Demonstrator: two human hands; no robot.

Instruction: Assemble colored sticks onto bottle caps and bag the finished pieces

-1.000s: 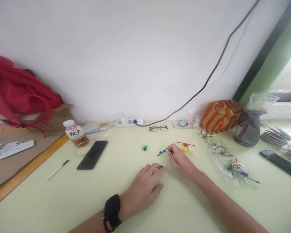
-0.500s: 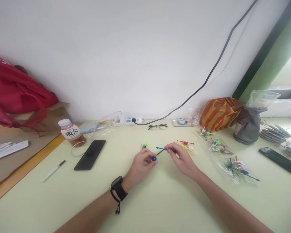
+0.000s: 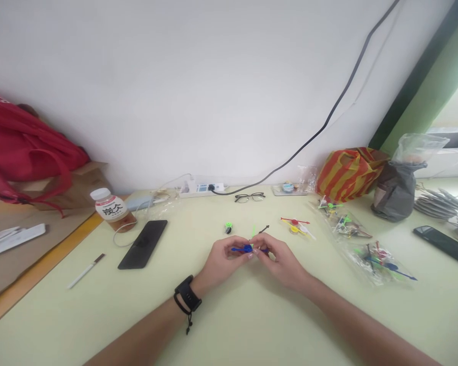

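Observation:
Above the middle of the table my left hand (image 3: 225, 260) and my right hand (image 3: 280, 258) meet, fingertips almost touching. Between them is a blue plastic arrow spinner (image 3: 248, 248), its round centre pinched by the fingers of both hands. Its arrow tip points left across my left fingers, and the other end shows at my right fingers. Whether the round blue piece is joined to the arrow is hidden by the fingers. Just beyond my hands lie a black arrow (image 3: 264, 230) and a light green one, partly covered. A small green and black piece (image 3: 228, 227) sits behind my left hand.
Red, yellow and white arrow spinners (image 3: 295, 223) lie to the right, near clear bags of coloured spinners (image 3: 385, 264). Glasses (image 3: 250, 197) and a power strip (image 3: 200, 190) are at the wall. On the left are a black phone (image 3: 143, 245), a bottle (image 3: 114, 211) and a pen (image 3: 86, 272).
My hands have come together. The blue arrow in my right hand has moved down and left onto the round blue piece in my left. The small green and black piece is more uncovered.

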